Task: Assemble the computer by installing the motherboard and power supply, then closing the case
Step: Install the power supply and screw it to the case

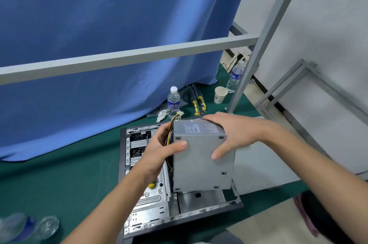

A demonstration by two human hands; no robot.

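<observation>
Left hand (159,149) and right hand (229,134) clamp the power supply (201,160) by opposite sides, centre frame, above the open case (147,200) — probably aligning it for lowering in.

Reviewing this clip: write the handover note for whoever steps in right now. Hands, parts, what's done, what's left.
Left hand: grips the power supply on its cable side, thumb on the top face.
Right hand: grips the far and right edges of the same unit.
Power supply: held above the open case, which lies on the green table; cables trail off its far end.
Side panel: seems to lie right of the case.
Done: motherboard cannot be confirmed from here.
Left: seat the power supply, close the case.
</observation>
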